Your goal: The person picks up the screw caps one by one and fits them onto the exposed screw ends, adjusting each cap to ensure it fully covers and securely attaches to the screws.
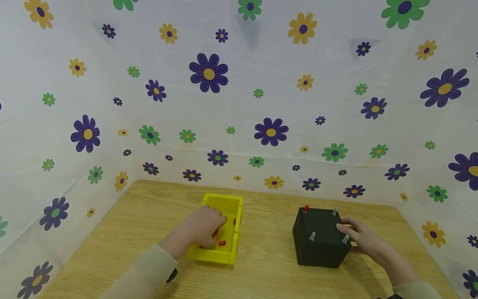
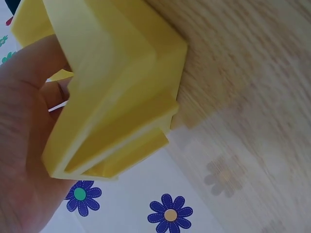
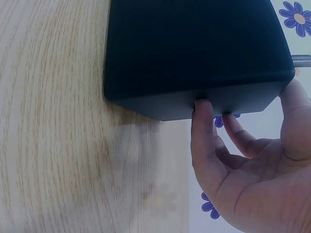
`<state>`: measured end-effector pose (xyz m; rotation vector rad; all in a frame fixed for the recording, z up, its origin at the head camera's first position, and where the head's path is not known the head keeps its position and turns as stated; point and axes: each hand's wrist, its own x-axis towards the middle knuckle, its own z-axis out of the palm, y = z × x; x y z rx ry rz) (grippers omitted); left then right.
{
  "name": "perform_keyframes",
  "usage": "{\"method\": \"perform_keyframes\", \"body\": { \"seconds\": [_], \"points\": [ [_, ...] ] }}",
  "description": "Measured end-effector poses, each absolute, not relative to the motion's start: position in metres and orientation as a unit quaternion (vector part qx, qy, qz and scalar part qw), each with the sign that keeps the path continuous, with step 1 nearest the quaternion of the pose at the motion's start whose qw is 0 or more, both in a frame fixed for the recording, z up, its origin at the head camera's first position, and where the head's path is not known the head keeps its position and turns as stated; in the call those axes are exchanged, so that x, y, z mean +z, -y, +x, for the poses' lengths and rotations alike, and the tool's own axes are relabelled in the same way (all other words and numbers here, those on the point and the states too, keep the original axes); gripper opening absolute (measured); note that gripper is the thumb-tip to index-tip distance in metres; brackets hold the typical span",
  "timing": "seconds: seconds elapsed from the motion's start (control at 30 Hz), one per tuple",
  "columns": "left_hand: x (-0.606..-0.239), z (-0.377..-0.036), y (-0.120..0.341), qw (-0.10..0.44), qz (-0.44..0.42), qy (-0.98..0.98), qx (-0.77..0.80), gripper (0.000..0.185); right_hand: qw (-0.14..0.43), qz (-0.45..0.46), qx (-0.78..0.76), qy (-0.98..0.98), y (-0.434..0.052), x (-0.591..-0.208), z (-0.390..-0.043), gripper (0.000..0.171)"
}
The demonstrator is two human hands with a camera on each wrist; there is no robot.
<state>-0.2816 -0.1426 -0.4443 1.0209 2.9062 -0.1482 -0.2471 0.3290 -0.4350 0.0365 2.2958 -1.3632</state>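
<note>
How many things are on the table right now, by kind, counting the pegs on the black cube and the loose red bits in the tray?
Yellow tray: 1, left hand inside it
Black cube: 1, right hand on its side
Red-capped peg on cube: 1
Bare metal pegs on cube: 3
Red pieces visible in tray: 3; the hand may hide more
Total: 9

text: none legible | labels: none | signs: none (floral print only)
</note>
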Motion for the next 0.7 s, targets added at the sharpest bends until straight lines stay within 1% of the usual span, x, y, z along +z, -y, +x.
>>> {"method": "perform_keyframes", "body": {
  "seconds": [0.3, 0.7],
  "points": [
    [-0.4444, -0.2859, 0.1433, 0.022, 0.346, -0.937, -0.043, 0.021, 0.241, 0.016, -0.496, -0.834, -0.3289, -0.4328, -0.2474, 0.078],
    [-0.4412, -0.2851, 0.1436, 0.022, 0.339, -0.940, -0.034, 0.024, 0.240, 0.018, -0.495, -0.835, -0.3285, -0.4306, -0.2481, 0.077]
  ]
}}
